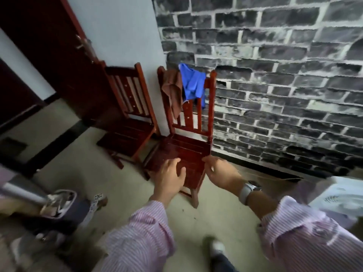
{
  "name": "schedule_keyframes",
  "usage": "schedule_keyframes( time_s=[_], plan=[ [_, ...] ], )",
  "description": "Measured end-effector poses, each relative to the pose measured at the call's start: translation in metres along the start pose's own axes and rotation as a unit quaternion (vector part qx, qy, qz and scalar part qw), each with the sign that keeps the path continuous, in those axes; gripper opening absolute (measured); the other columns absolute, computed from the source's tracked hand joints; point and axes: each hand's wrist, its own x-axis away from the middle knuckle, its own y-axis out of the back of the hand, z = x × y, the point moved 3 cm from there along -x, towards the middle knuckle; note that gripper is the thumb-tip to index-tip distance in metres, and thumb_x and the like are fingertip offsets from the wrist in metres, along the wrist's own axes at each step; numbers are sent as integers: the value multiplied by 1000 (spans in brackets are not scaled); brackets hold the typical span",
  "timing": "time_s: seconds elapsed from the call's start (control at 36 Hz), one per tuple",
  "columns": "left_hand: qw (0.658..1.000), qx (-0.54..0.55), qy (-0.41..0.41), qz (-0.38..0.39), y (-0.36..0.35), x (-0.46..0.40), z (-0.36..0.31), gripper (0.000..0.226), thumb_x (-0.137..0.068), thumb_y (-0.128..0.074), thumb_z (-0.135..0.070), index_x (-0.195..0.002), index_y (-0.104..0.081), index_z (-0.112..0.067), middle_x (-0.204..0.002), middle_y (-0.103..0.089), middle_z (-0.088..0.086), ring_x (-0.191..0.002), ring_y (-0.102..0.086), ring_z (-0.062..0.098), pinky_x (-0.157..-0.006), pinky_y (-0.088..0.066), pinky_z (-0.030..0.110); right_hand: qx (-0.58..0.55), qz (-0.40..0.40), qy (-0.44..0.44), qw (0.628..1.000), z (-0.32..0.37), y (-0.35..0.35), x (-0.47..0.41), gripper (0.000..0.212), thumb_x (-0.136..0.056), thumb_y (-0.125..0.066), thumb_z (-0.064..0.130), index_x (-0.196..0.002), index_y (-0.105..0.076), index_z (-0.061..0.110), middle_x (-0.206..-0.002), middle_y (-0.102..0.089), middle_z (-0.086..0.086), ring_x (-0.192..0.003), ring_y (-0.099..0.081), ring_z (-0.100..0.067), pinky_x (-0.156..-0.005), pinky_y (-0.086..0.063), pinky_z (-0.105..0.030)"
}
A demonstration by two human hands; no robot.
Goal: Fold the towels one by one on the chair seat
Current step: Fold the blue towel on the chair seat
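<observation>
Hands low over the dark red slatted chair seat (182, 152): left hand (170, 177) slack, fingers spread; right hand (220, 169) loosely curled, gripping nothing. Beyond and above, draped over the chair's top rail: brown towel (172, 91) leftward, blue towel (193, 85) rightward, both hanging lengthwise. Brick wall (275, 95) crowding right; open floor left.

My sleeves (141, 238) are pink with fine white stripes, my watch band (245, 193) pale grey. The chair (182, 152) is glossy red-brown; over its back hang a brown towel (173, 91) and a bright blue towel (193, 83). The wall (284, 75) shows dark grey bricks with whitish mortar, perhaps printed; the floor (216, 211) is beige.
</observation>
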Motion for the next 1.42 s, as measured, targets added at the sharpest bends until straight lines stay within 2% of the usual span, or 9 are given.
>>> schedule_keyframes(
  time_s=[0.25,0.53,0.72,0.78,0.89,1.0,1.11,1.28,1.42],
  plan=[
    [999,21,38,-29,46,-106,77,43,-93,-46,-28,-133,-44,-14,-136,-45,8,-126,-42,23,-105,-36,37,-9,24,32,999,57,-41,-138,30,-94,-39,24,-119,-54,20,-119,-61,-6,-107,-59,-27,-90,-48,-36],
    [1000,19,2,-2,100,-292,106,40,-93,-45,-28,-131,-45,-14,-132,-46,6,-121,-44,21,-102,-40,39,-29,-25,-25,999,79,-34,-314,30,-93,-41,18,-118,-56,15,-114,-64,-13,-104,-59,-33,-82,-44,-34],
    [996,21,-84,8,113,-394,91,40,-94,-46,-25,-132,-44,-12,-134,-46,8,-126,-40,22,-104,-35,35,-34,-114,-97,988,65,-7,-398,27,-89,-43,16,-112,-58,16,-111,-64,-13,-103,-59,-33,-81,-45,-37],
    [993,14,-120,16,111,-429,83,40,-94,-46,-24,-132,-44,-11,-133,-47,8,-126,-40,23,-104,-36,37,-22,-154,-119,981,58,7,-423,25,-90,-44,16,-109,-59,10,-108,-63,-16,-100,-59,-34,-79,-45,-38],
    [977,-34,-210,25,103,-499,61,40,-93,-45,-25,-131,-46,-12,-131,-48,8,-124,-41,24,-102,-37,40,6,-224,-178,958,38,40,-471,31,-90,-47,16,-118,-56,6,-114,-57,-20,-112,-50,-35,-89,-42,-41],
    [954,-90,-287,17,94,-558,39,44,-91,-47,-29,-132,-47,-13,-137,-43,8,-129,-36,27,-102,-37,43,66,-224,-239,943,18,62,-509,43,-88,-52,19,-129,-46,8,-125,-46,-21,-119,-39,-38,-99,-32,-41],
    [944,-170,-282,20,85,-602,28,52,-94,-37,-40,-141,-33,-19,-152,-24,6,-141,-15,26,-109,-21,48,98,-195,-292,931,10,68,-535,55,-87,-54,33,-138,-35,24,-129,-39,-15,-123,-34,-36,-99,-34,-45],
    [954,-181,-235,51,74,-628,43,60,-97,-20,-43,-145,-20,-8,-157,-10,6,-144,-3,21,-113,-7,51,88,-205,-321,920,3,73,-545,36,-90,-50,30,-125,-55,27,-129,-48,-9,-121,-35,-34,-99,-37,-41],
    [951,-184,-246,28,70,-625,47,62,-95,-14,-44,-144,-25,-9,-156,-10,7,-144,-5,21,-113,-8,52,25,-289,-308,906,4,86,-541,24,-87,-46,22,-92,-67,10,-98,-64,-18,-99,-55,-36,-77,-39,-34]
  ],
)
